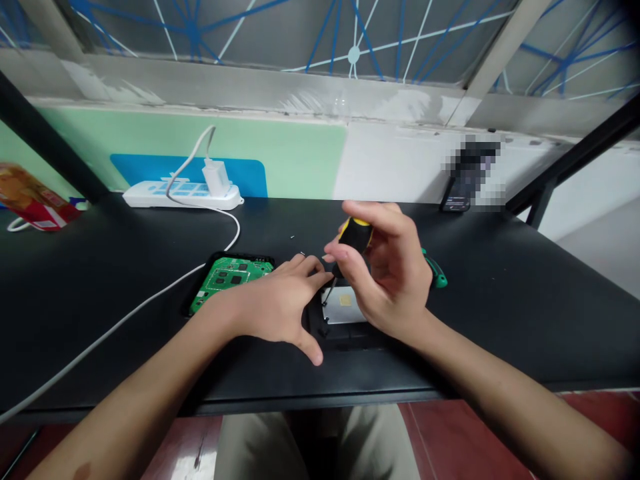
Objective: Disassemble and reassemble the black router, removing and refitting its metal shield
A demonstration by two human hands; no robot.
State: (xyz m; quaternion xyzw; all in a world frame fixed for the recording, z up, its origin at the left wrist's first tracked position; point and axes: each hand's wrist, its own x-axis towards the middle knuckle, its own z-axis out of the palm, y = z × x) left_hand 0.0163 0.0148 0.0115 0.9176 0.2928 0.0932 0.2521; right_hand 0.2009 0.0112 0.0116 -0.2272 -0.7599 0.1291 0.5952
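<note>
My right hand (387,267) is closed around a screwdriver (356,235) with a black and yellow handle. Its thin shaft slants down to the left edge of a silver plate (345,313) set in a dark casing (325,330). My left hand (285,293) lies at the casing's left side, fingers spread, its index fingertip beside the screwdriver shaft and its thumb stretched toward the table's front edge. Left of it, partly behind the wrist, a green circuit board (225,280) sits in a black shell.
A white power strip (187,195) with a plugged charger (216,177) stands at the back left; its cable crosses the black table (135,267). A red packet (37,200) is far left, a phone (457,190) leans back right. A green tool (436,270) lies behind my right hand.
</note>
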